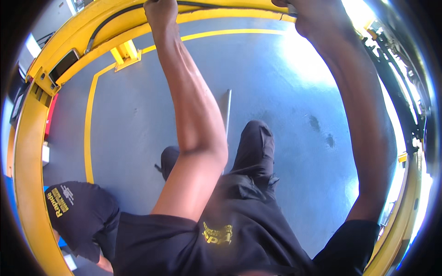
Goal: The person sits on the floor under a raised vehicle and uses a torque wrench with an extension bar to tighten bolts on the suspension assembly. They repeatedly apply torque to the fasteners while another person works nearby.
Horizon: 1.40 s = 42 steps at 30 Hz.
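Note:
Both my arms are raised toward a yellow steel beam [131, 20] that arches across the top of the view. A black hose [108, 23] runs along the beam. My left hand [161, 10] is closed at the hose, which passes out of sight behind my fingers and shows again on their right. Farther right, my right hand [315, 16] is closed at the beam, partly cut off by the upper edge. A small grey metallic piece [292, 9] shows beside its fingers; the rest of what it holds is hidden.
Below is a blue-grey floor [285, 184] with a yellow painted line [88, 129]. A co-worker in a dark shirt [85, 211] bends at lower left. A thin grey bar [228, 110] shows beside my left forearm. Dark machinery parts [405, 87] stand at right.

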Each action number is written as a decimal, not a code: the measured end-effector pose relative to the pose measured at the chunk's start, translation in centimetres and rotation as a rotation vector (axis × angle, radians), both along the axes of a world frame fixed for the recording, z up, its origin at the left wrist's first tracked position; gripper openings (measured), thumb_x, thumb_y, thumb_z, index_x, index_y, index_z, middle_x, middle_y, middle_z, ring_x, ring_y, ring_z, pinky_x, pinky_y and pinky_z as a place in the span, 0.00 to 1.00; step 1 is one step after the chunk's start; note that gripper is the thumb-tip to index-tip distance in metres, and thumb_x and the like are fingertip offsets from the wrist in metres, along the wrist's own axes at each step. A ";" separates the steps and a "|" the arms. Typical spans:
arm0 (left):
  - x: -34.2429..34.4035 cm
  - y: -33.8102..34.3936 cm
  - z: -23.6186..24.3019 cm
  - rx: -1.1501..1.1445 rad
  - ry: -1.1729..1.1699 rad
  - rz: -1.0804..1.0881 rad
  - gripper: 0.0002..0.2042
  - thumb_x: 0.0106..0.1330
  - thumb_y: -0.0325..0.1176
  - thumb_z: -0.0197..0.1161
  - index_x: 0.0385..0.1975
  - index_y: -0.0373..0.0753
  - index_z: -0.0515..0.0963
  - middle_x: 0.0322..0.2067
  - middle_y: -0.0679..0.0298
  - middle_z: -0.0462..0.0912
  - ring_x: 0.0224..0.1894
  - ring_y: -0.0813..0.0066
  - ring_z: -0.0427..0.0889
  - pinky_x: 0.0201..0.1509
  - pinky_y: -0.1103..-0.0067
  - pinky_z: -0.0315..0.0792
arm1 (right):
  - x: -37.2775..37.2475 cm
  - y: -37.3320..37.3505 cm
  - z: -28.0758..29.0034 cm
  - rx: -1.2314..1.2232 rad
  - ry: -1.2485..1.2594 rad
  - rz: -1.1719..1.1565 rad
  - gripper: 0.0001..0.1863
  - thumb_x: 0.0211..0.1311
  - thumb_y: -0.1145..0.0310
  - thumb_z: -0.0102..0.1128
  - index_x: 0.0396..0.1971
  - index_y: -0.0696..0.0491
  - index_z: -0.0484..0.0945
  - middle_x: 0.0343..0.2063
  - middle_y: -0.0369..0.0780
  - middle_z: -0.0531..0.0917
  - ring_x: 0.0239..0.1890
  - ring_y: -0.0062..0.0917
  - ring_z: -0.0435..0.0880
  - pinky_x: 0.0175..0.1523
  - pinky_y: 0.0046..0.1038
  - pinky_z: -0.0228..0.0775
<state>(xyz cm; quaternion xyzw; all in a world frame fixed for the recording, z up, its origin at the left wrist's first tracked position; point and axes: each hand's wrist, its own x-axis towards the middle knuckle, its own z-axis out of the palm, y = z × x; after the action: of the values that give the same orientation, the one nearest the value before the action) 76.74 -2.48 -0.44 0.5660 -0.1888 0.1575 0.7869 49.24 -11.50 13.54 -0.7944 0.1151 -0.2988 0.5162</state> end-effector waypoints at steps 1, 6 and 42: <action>-0.2 0.0 0.1 -0.005 -0.006 -0.003 0.15 0.70 0.39 0.67 0.25 0.43 0.71 0.15 0.74 0.66 0.17 0.86 0.61 0.22 0.80 0.54 | 5.2 -1.6 -3.5 -0.311 -0.280 -0.217 0.13 0.72 0.64 0.54 0.31 0.58 0.73 0.21 0.46 0.79 0.22 0.40 0.81 0.29 0.42 0.68; 0.0 -0.1 -0.1 -0.062 0.004 -0.018 0.17 0.69 0.37 0.69 0.23 0.44 0.68 0.15 0.75 0.64 0.16 0.88 0.59 0.21 0.82 0.50 | 28.4 -7.0 -12.5 -0.397 -0.747 -0.425 0.15 0.73 0.65 0.56 0.38 0.65 0.79 0.28 0.60 0.84 0.33 0.61 0.83 0.38 0.55 0.73; -0.7 0.0 0.9 -0.006 -0.036 -0.070 0.19 0.73 0.39 0.65 0.21 0.49 0.65 0.15 0.76 0.62 0.14 0.88 0.56 0.18 0.81 0.47 | 18.7 -11.3 1.4 0.136 -0.612 0.084 0.26 0.79 0.47 0.53 0.29 0.57 0.75 0.13 0.36 0.69 0.11 0.25 0.66 0.19 0.32 0.56</action>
<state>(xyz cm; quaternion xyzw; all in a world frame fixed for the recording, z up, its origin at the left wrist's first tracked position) 76.06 -2.52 0.51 0.5537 -0.2223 0.1405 0.7901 67.95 -22.81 14.93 -0.6354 -0.0589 -0.4939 0.5906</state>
